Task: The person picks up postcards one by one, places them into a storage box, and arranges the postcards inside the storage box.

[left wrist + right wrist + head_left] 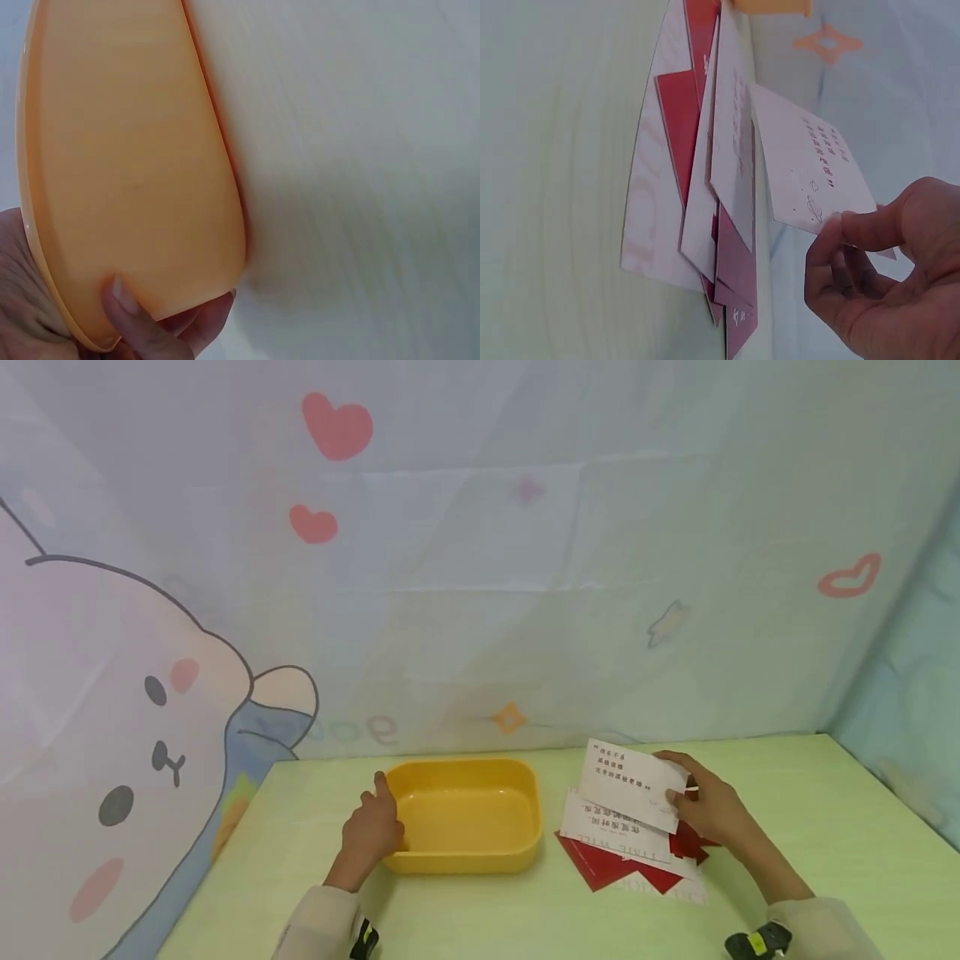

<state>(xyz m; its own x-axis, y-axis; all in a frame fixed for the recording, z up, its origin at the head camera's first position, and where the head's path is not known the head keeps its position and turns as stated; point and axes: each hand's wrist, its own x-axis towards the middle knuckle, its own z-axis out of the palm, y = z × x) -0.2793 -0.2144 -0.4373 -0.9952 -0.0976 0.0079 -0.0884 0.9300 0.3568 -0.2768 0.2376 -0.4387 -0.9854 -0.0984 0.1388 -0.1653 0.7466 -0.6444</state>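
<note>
A yellow plastic basin (461, 862) sits in the middle of the table. My left hand (372, 827) grips its left end. In the left wrist view the thumb (131, 307) presses against the basin's outer wall (135, 172), with other fingers partly hidden behind it. My right hand (708, 806) pinches the right edge of a white printed card (626, 781) between thumb and fingers. The right wrist view shows that card (802, 157) raised at an angle over a loose pile of white cards (731, 142) and red cards (679, 124).
The pile, with a red card (592, 862) sticking out in front, lies on the pale green table (810, 810) to the right of the basin. Behind the table hangs a cloth backdrop (480, 568) with hearts and a cartoon animal. Another cloth (911, 727) hangs along the right side.
</note>
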